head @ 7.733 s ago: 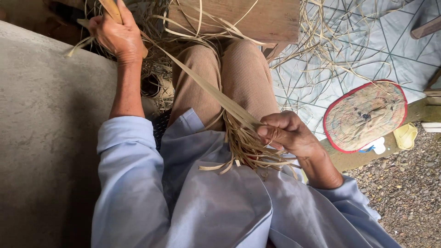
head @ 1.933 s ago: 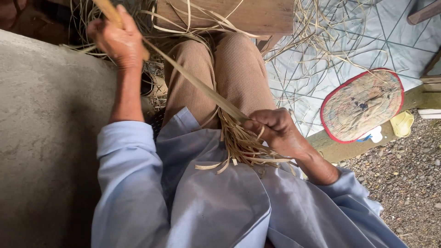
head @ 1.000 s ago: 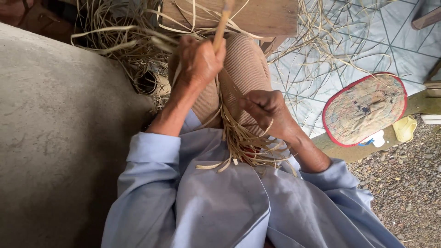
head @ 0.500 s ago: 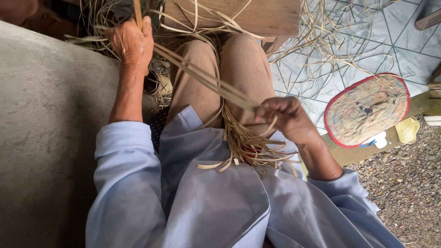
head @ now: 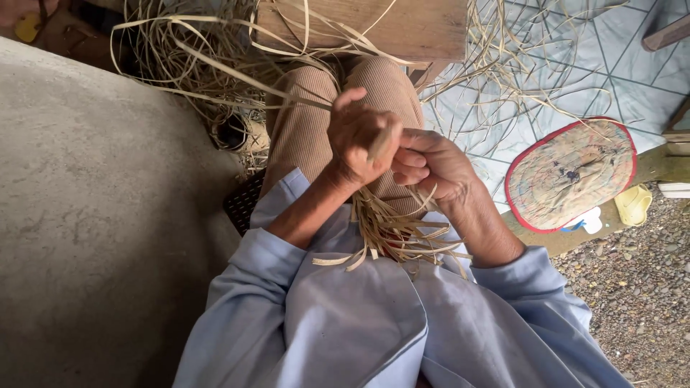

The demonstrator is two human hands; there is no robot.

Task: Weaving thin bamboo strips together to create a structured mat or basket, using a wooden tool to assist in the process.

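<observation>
My left hand (head: pixel 361 138) and my right hand (head: pixel 436 164) meet over my lap, above tan trousers (head: pixel 307 122). The left hand's fingers are closed on a pale flat straw strip (head: pixel 237 75) that runs up and left toward the pile. The right hand pinches a bundle of straw strips (head: pixel 392 233) whose cut ends fan out over my light blue shirt (head: pixel 345 316). The knuckles of both hands touch.
A tangled pile of loose straw strips (head: pixel 201 65) lies ahead by a wooden board (head: pixel 388 25). A grey concrete slab (head: pixel 93 215) fills the left. A round woven fan with a red rim (head: pixel 571 172) lies on patterned tiles at right, gravel (head: pixel 632 287) below it.
My left hand, stretched up and left half a second ago, has come back down to meet the right hand. The right hand has stayed on the bundle.
</observation>
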